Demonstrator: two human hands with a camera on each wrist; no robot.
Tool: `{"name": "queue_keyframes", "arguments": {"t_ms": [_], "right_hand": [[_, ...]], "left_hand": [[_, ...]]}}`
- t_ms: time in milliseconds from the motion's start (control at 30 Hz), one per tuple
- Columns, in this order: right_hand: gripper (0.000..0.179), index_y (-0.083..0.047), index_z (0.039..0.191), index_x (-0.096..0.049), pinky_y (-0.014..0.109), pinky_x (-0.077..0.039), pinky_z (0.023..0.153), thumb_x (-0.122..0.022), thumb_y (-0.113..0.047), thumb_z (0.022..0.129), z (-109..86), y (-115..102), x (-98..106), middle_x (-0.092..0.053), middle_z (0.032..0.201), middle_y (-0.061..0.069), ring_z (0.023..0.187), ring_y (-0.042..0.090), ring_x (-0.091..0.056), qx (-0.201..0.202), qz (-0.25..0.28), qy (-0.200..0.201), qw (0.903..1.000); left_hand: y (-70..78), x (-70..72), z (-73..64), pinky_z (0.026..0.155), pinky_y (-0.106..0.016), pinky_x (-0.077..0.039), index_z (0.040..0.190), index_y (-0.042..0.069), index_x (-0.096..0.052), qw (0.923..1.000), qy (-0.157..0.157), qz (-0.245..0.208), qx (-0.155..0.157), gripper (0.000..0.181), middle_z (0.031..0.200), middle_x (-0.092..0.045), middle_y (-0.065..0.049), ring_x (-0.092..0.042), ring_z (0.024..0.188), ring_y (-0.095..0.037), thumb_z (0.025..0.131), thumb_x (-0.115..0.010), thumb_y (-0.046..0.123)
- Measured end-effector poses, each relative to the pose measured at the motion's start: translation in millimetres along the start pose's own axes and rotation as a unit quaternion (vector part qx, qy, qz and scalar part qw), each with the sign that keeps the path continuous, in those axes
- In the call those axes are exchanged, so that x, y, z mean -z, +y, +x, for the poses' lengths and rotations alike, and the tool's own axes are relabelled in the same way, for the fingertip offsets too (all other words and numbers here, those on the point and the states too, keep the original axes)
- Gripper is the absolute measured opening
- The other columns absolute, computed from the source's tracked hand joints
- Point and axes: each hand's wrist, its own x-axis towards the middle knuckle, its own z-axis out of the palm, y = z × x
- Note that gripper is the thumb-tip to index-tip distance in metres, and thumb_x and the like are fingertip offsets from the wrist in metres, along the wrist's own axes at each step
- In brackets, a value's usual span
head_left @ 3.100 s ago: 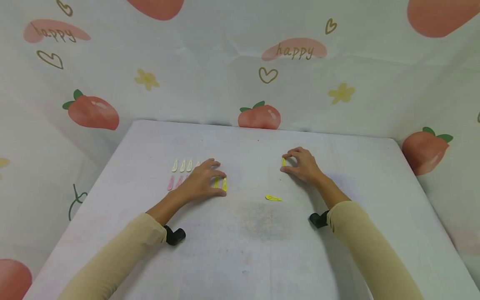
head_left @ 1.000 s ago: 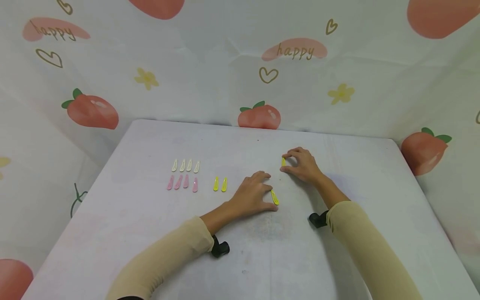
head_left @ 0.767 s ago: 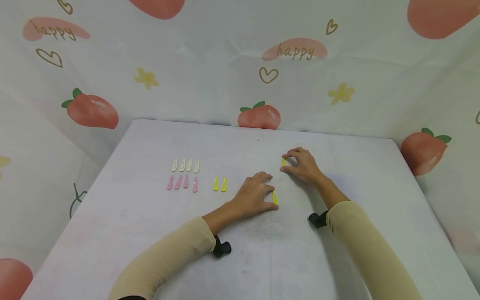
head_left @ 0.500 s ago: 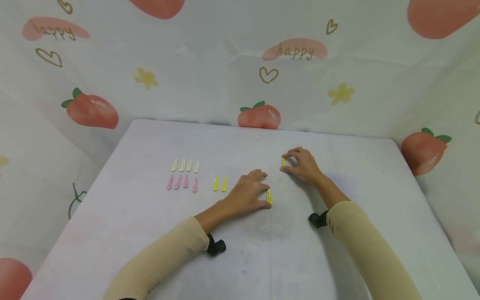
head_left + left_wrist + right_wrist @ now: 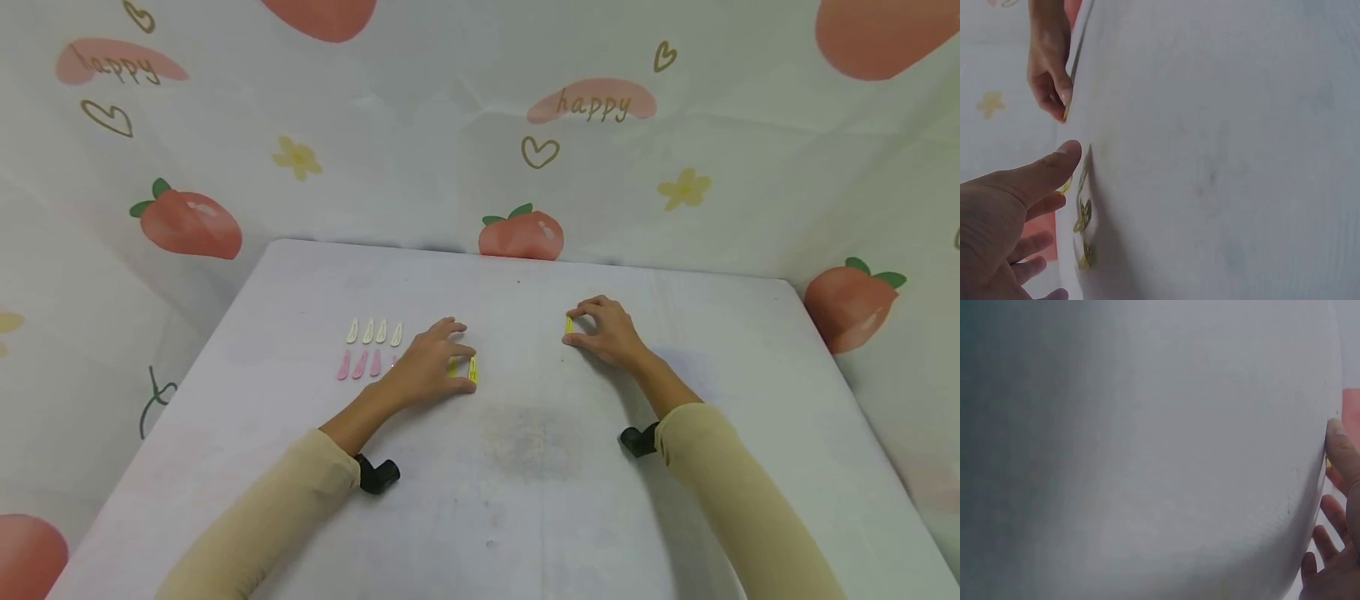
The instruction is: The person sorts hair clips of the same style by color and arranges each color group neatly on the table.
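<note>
In the head view, my left hand point(image 5: 429, 364) pinches a yellow snap hair clip point(image 5: 472, 369) upright between thumb and forefinger. A second yellow clip point(image 5: 453, 367) shows just behind its fingers; anything more there is hidden by the hand. Farther right, my right hand point(image 5: 606, 332) pinches another yellow hair clip point(image 5: 568, 325) by its two ends. Left of the left hand lie a row of white clips point(image 5: 367, 332) and, below it, a row of pink clips point(image 5: 360, 364), the rightmost pink one partly covered. The left wrist view shows the left thumb point(image 5: 1054, 164) close by the yellow clips.
A white-covered table point(image 5: 540, 517) spreads under both arms, with a greyish smudge point(image 5: 531, 442) near its middle. Behind it hangs a white cloth point(image 5: 420, 108) printed with peaches, hearts and flowers. Each wrist wears a black camera point(image 5: 378, 475).
The left hand took up the yellow clip lying near the table's middle, turned it upright, and carried it left to beside the other yellow clips. The right hand stayed where it was, holding its clip.
</note>
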Motion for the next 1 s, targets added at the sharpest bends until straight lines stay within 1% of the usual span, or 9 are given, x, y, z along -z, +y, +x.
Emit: {"name": "queue_keyframes", "arguments": {"t_ms": [133, 300, 467, 567, 667, 833, 867, 900, 1000], "right_hand": [[0.048, 0.002, 0.123, -0.067, 0.061, -0.030, 0.106, -0.082, -0.020, 0.083, 0.0, 0, 0, -0.055, 0.129, 0.025, 0.124, 0.044, -0.045, -0.002, -0.002, -0.001, 1.0000], [0.048, 0.002, 0.122, -0.067, 0.061, -0.031, 0.106, -0.082, -0.021, 0.083, -0.4, -1, -1, -0.056, 0.129, 0.025, 0.124, 0.045, -0.045, 0.001, -0.003, -0.004, 1.0000], [0.048, 0.002, 0.123, -0.067, 0.060, -0.032, 0.107, -0.081, -0.022, 0.084, -0.1, -3, 2, -0.056, 0.130, 0.025, 0.125, 0.044, -0.046, -0.003, -0.022, -0.017, 0.9996], [0.048, 0.001, 0.122, -0.069, 0.060, -0.033, 0.106, -0.082, -0.024, 0.083, -0.8, -9, 4, -0.058, 0.129, 0.023, 0.125, 0.042, -0.048, -0.005, -0.032, -0.027, 0.9991], [0.049, -0.001, 0.120, -0.070, 0.059, -0.037, 0.105, -0.083, -0.028, 0.082, -3.2, -23, 0, -0.060, 0.126, 0.020, 0.123, 0.039, -0.051, 0.006, -0.030, -0.033, 0.9990], [0.050, -0.003, 0.116, -0.072, 0.054, -0.043, 0.100, -0.086, -0.032, 0.078, -9.8, -62, -18, -0.063, 0.119, 0.014, 0.117, 0.033, -0.056, 0.077, -0.028, -0.029, 0.9962], [0.050, -0.004, 0.116, -0.073, 0.053, -0.043, 0.100, -0.086, -0.033, 0.078, -11.0, -70, -22, -0.064, 0.119, 0.013, 0.116, 0.031, -0.056, 0.086, -0.028, -0.031, 0.9954], [0.049, -0.005, 0.115, -0.073, 0.052, -0.044, 0.100, -0.086, -0.034, 0.077, -11.8, -78, -27, -0.064, 0.118, 0.011, 0.115, 0.030, -0.057, 0.094, -0.031, -0.033, 0.9946], [0.049, -0.008, 0.115, -0.074, 0.049, -0.045, 0.100, -0.085, -0.038, 0.078, -12.3, -97, -40, -0.065, 0.117, 0.007, 0.115, 0.026, -0.058, 0.097, -0.041, -0.050, 0.9932]], "left_hand": [[-7.6, 3.2, -3.1, 0.108, -0.062, -0.034, 0.116, 0.006, -0.075, 1.0000, -0.003, -0.001, 0.001, 0.052, 0.142, -0.052, -0.019, -0.032, 0.143, -0.038, 0.074, -0.087, 0.036], [-13.7, 0.8, -4.2, 0.107, -0.062, -0.035, 0.115, 0.007, -0.075, 1.0000, -0.008, -0.002, -0.002, 0.052, 0.141, -0.053, -0.020, -0.032, 0.143, -0.040, 0.074, -0.088, 0.036], [-16.4, -1.5, -4.4, 0.106, -0.063, -0.035, 0.115, 0.007, -0.075, 0.9999, -0.006, -0.007, -0.006, 0.052, 0.140, -0.053, -0.021, -0.033, 0.143, -0.041, 0.074, -0.088, 0.036], [-17.1, -1.7, -4.7, 0.105, -0.063, -0.036, 0.116, 0.008, -0.075, 1.0000, -0.004, -0.003, -0.008, 0.052, 0.140, -0.053, -0.021, -0.033, 0.143, -0.042, 0.075, -0.087, 0.037], [-17.4, -1.4, -5.4, 0.104, -0.064, -0.037, 0.117, 0.008, -0.075, 1.0000, -0.006, 0.000, -0.008, 0.053, 0.140, -0.053, -0.021, -0.033, 0.142, -0.042, 0.075, -0.086, 0.039], [-17.4, 0.3, -6.3, 0.103, -0.063, -0.038, 0.118, 0.010, -0.075, 0.9999, -0.011, 0.009, -0.006, 0.054, 0.141, -0.053, -0.020, -0.033, 0.143, -0.041, 0.076, -0.085, 0.042], [-17.4, 0.8, -6.4, 0.103, -0.063, -0.038, 0.118, 0.010, -0.075, 0.9998, -0.011, 0.013, -0.006, 0.054, 0.141, -0.053, -0.019, -0.034, 0.142, -0.041, 0.076, -0.085, 0.043], [-17.4, 1.3, -6.3, 0.103, -0.063, -0.038, 0.118, 0.011, -0.075, 0.9998, -0.011, 0.017, -0.006, 0.054, 0.141, -0.053, -0.019, -0.034, 0.142, -0.040, 0.076, -0.085, 0.043], [-17.3, 2.8, -6.0, 0.101, -0.061, -0.040, 0.119, 0.013, -0.074, 0.9996, -0.012, 0.025, -0.003, 0.054, 0.139, -0.055, -0.018, -0.040, 0.138, -0.037, 0.076, -0.084, 0.045]]}}
